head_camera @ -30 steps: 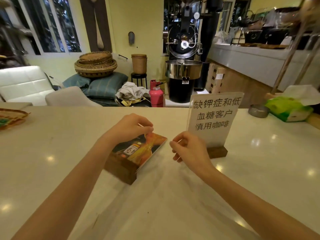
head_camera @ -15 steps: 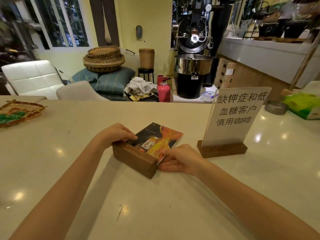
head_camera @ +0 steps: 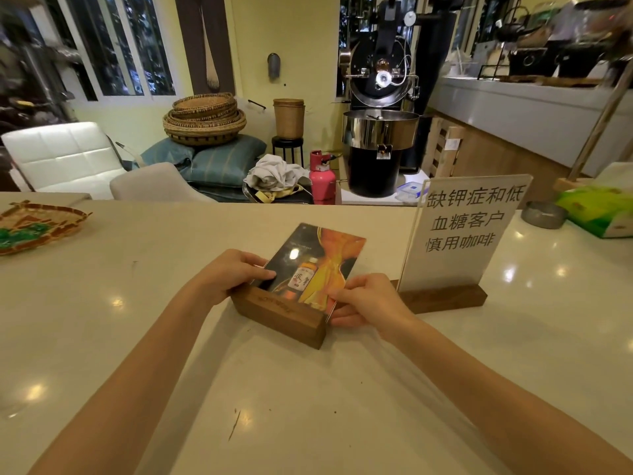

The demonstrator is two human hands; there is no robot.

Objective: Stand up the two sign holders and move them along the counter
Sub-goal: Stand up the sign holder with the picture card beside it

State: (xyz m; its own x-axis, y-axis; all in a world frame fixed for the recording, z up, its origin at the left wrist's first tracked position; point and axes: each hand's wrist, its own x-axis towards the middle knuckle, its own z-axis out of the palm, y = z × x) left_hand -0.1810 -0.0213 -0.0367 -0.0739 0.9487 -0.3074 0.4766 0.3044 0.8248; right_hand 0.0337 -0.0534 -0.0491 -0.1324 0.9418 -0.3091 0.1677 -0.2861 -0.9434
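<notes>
1. The orange sign holder [head_camera: 310, 265] lies at the centre of the pale tabletop [head_camera: 144, 330], its clear panel tipped back, face up and low to the surface.
2. Its wooden base [head_camera: 279, 315] is the near end. The base's long axis runs diagonally, from the near right to the far left.
3. The panel's long axis points away from the person and a little to the right. The printed bottle on it reads upright from this side.
4. The left hand [head_camera: 233, 274] grips the left end of the base. The fingers are curled over the top edge, with the thumb laid on the panel's lower left corner.
5. The right hand [head_camera: 364, 299] pinches the panel's lower right edge, just beside the right end of the base. The thumb is on top and the fingers are tucked underneath.
6. The white sign holder [head_camera: 462, 234] is upright just to the right, its printed face towards the camera.
7. Its own dark wooden base [head_camera: 445, 298] runs left to right, nearly square to the view. Its left end is just behind the right hand.
8. At the far right, a small metal dish [head_camera: 544, 214] sits beside a green tissue pack [head_camera: 597, 209].
9. A woven tray [head_camera: 37, 224] rests on the far left edge of the tabletop, well apart from both holders.
</notes>
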